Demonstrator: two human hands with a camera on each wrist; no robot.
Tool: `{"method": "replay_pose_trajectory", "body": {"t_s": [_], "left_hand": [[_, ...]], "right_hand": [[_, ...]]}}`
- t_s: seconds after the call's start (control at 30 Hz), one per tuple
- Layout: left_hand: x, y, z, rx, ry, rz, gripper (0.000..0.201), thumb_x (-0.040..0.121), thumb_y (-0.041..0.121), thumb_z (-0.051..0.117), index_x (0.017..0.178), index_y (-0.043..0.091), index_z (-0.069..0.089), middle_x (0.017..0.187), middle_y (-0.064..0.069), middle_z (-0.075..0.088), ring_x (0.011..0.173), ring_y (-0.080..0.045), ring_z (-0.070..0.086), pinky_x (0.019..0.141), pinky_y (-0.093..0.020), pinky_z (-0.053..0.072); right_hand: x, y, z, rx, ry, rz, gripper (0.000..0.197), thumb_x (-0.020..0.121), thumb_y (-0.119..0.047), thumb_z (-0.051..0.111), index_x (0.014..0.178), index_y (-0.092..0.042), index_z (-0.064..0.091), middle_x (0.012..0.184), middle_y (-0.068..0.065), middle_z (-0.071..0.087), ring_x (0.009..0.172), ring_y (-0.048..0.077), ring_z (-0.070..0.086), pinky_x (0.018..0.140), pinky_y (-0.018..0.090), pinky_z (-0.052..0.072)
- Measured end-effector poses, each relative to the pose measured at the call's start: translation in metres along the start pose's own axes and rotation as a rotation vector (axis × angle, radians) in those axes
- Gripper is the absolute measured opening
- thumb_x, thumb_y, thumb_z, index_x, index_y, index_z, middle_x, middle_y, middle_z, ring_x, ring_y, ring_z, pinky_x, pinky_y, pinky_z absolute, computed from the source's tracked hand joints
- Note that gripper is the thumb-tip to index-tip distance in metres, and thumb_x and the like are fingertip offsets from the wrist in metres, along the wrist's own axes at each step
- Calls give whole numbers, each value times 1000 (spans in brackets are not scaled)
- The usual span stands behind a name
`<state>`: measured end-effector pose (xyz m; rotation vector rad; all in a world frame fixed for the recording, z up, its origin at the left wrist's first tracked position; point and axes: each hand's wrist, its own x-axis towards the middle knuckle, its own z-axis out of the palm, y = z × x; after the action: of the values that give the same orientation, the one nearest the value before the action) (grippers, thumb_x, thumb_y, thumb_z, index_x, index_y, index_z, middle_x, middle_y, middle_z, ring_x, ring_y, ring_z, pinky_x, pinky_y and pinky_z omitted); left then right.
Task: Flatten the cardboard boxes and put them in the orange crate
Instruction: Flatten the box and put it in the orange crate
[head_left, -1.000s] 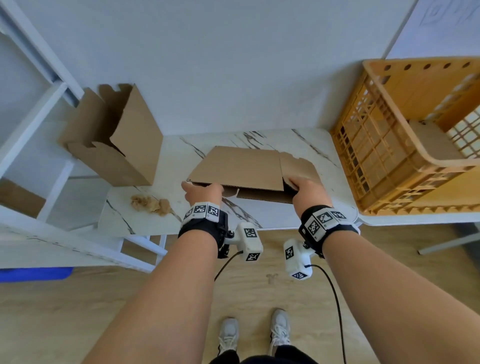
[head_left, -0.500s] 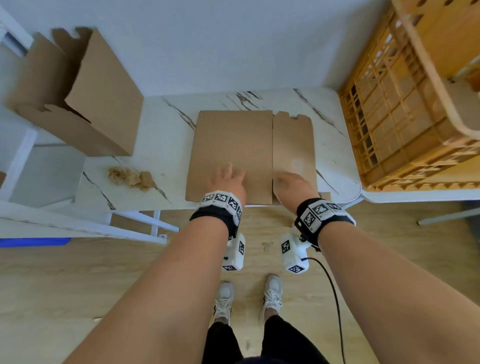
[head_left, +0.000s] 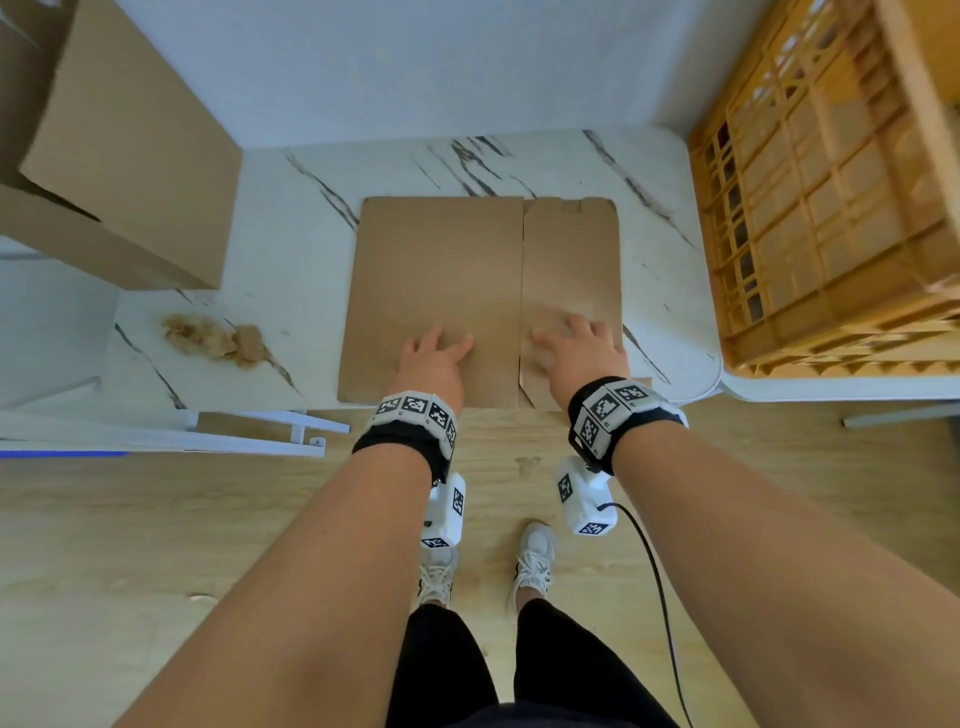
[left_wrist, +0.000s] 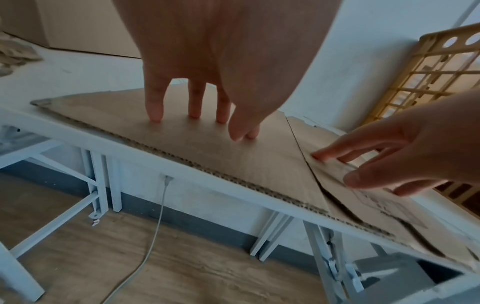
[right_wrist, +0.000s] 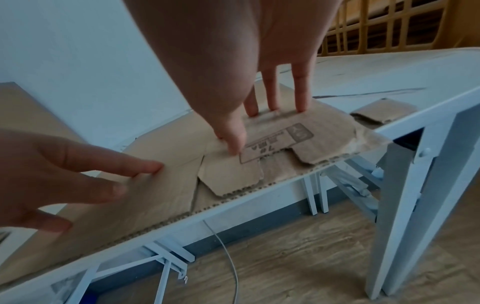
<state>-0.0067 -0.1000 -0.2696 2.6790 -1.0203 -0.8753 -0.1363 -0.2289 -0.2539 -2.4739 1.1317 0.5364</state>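
- A second ago you held the flattened box (head_left: 483, 291) up by its near edge; half a second ago it was already down on the table (head_left: 291, 218), and now it lies flat there, its near edge at the table's front rim.
- Your left hand (head_left: 434, 364) rests on the large panel with fingers straight and spread, fingertips (left_wrist: 155, 115) touching the cardboard and gripping nothing.
- Your right hand (head_left: 579, 348) is likewise open, pressing the narrower panel right of the crease, beside a printed stamp (right_wrist: 278, 142) on a flap.
- This box looks flattened, by my reading; what remains is lifting it into the orange crate (head_left: 831, 208), at about two o'clock from your hands.
- A second box (head_left: 119, 171) stands unflattened at ten o'clock, so the task is roughly midway.
- Crumpled brown paper (head_left: 213, 338) lies at nine o'clock, apart from the cardboard.
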Motion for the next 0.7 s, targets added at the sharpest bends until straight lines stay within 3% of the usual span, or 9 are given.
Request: {"method": "replay_pose_trajectory", "body": {"t_s": [0.13,0.23,0.3,0.37,0.43,0.5,0.7], "left_hand": [[4,2,-7,-86,117,8,50,92,-2,39,127,26,60,143,-3,41,131,-27,31,107,-36,32],[9,-6,-15,-76,219,-118,31,95,9,45,122,15,60,134,-10,44,120,-29,45,98,-37,40],[12,-18,-18,-14,237,-247,35,95,16,50,129,13,50,137,-13,39,122,-31,44,97,-42,42],[14,-32,-19,25,228,-368,49,92,24,56,136,11,40,143,-17,35,129,-33,36,104,-45,37],[18,-41,-16,-23,203,-449,68,89,32,59,145,9,27,150,-20,25,137,-35,25,112,-47,27],[22,-44,-14,-95,185,-473,78,86,30,59,149,9,17,152,-19,21,140,-35,22,114,-48,24],[22,-44,-32,-143,141,-525,76,81,18,59,146,12,21,141,-17,32,131,-33,29,103,-46,36]], "right_hand": [[7,2,0,-8,40,-6,54,90,-14,51,134,-44,43,144,2,33,131,29,30,106,45,35],[8,1,4,8,94,38,50,90,-30,60,136,-36,42,142,6,33,129,29,32,106,44,35],[10,4,6,76,105,171,74,81,-54,66,142,-25,34,147,12,27,135,32,28,111,46,30],[11,8,5,175,72,329,105,70,-63,71,149,-19,19,152,18,17,141,35,20,115,48,26],[12,11,2,202,55,394,119,65,-62,75,152,-19,6,151,20,19,140,35,22,114,48,26],[12,8,-2,172,42,381,119,68,-58,76,153,-18,3,145,20,29,134,34,30,111,44,30],[6,-5,-3,286,97,418,102,73,-38,79,149,-19,14,133,17,34,122,32,40,100,43,41]]}}
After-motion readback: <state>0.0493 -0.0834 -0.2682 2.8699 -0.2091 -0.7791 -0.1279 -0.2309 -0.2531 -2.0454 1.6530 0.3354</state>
